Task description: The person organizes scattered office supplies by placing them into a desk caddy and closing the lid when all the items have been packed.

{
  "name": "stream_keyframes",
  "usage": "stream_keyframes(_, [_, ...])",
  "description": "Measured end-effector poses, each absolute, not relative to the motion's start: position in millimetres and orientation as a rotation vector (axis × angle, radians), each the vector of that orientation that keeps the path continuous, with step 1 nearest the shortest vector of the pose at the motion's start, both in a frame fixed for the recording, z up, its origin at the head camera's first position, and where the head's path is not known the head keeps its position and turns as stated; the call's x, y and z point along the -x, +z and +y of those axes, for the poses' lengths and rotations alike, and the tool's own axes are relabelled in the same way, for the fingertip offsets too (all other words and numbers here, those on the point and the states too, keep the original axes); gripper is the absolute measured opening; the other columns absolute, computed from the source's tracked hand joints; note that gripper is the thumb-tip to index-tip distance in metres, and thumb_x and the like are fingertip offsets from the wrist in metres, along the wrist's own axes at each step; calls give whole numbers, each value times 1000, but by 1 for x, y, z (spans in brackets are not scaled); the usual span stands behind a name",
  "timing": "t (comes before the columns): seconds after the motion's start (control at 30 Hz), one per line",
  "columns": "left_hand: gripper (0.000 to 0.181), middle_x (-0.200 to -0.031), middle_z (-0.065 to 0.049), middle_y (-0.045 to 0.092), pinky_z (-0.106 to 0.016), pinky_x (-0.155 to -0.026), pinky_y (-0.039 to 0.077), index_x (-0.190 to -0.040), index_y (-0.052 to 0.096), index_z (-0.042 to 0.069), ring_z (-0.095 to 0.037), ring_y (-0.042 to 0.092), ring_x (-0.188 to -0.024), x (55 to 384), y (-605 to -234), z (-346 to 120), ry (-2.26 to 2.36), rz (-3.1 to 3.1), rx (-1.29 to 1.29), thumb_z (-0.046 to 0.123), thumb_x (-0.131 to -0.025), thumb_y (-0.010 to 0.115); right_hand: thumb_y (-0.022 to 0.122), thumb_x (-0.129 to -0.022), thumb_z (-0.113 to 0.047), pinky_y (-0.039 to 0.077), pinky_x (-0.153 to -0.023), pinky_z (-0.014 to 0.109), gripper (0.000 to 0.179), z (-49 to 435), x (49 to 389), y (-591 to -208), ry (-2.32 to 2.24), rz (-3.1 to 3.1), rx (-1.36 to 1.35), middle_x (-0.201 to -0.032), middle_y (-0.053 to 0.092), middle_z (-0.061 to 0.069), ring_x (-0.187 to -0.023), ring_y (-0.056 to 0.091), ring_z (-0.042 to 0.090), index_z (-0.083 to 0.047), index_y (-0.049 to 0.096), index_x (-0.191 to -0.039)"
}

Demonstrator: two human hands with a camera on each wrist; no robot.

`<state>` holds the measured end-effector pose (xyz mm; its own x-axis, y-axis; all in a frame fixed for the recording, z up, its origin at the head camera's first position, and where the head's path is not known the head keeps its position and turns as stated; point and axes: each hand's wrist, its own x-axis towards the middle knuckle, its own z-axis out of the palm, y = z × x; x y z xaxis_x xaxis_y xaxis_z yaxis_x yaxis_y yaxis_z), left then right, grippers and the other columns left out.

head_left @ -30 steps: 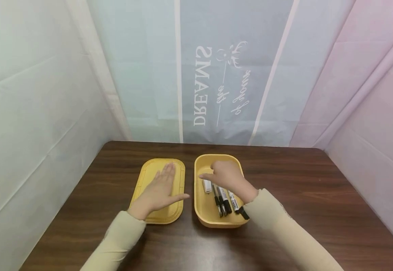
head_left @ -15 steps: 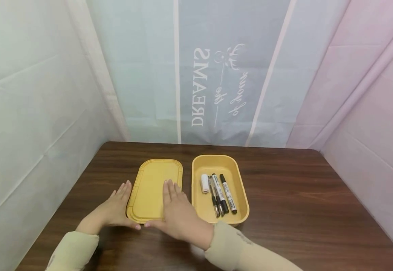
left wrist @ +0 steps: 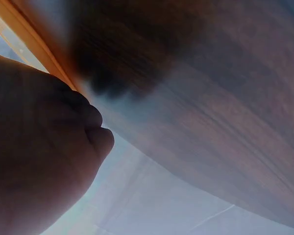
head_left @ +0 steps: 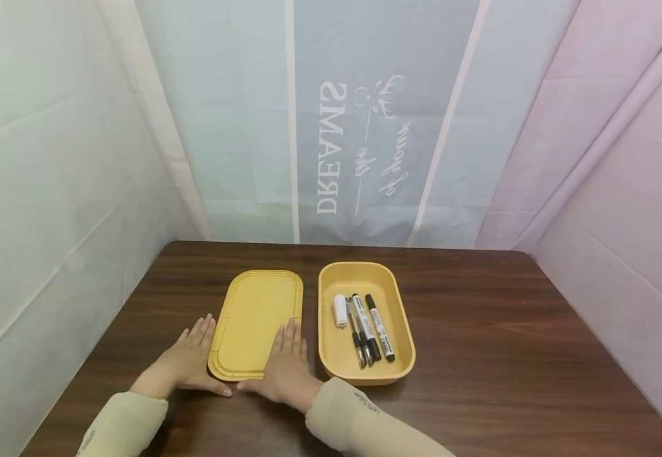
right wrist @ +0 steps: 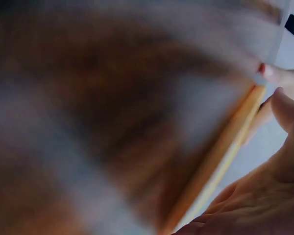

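A flat yellow lid (head_left: 255,314) lies on the table between my hands. At its left edge my left hand (head_left: 184,363) rests with extended fingers, its thumb along the near-left corner. My right hand (head_left: 287,371) is against the near-right side, fingers straight and overlapping the rim; the two thumbs point toward each other. In the left wrist view, the lid's edge (left wrist: 45,48) runs beside the fingers. The right wrist view has the lid's edge (right wrist: 223,156) close to my palm. To the right stands an uncovered yellow box (head_left: 400,308).
Inside the box lie two white-and-black markers (head_left: 381,330), dark-gripped pens (head_left: 356,336) and a small white object (head_left: 339,311). The dark wooden table (head_left: 479,355) is bordered by a printed cloth (head_left: 239,127) at the back and pale cloth at both sides.
My right hand has come from over the box to the lid's right side. My left hand has moved off the lid's top to its left edge. The view has shifted slightly.
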<state>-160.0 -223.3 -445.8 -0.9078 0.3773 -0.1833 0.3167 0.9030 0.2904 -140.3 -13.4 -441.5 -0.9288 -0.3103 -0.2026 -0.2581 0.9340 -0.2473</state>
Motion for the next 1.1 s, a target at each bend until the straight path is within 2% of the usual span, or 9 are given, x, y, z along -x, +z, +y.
stream_keyframes(0.27, [142,-147,-39,8,-61,-107,13,-140,13,-22,-51,11,-136,158,-442,-223,327,2843,-459,74,-53,73,72,-65,-67,22,-110,50,126,-3,146,-442,-408,2860,362,-150,0,35,-139,1,46,12,15,-145])
stream_keyframes(0.5, [140,-147,-39,9,-61,-107,12,-140,13,-21,-50,11,-136,158,-440,-222,321,2841,-464,73,-55,72,76,-64,-63,22,-111,46,129,4,151,-438,-471,2838,373,-148,0,38,-138,0,47,15,13,-144])
stream_keyframes(0.67, [131,-148,-36,11,-60,-108,14,-141,14,-20,-48,13,-137,156,-441,-216,306,2853,-481,73,-64,66,80,-62,-59,23,-110,46,129,8,153,-436,-515,2834,398,-147,3,39,-139,3,47,17,14,-142])
stream_keyframes(1.1, [124,-149,-33,13,-60,-108,15,-142,14,-17,-46,18,-137,150,-447,-217,275,2885,-495,73,-71,60,92,-54,-38,26,-107,51,128,8,156,-439,-800,2785,396,-144,8,43,-136,11,51,20,17,-140])
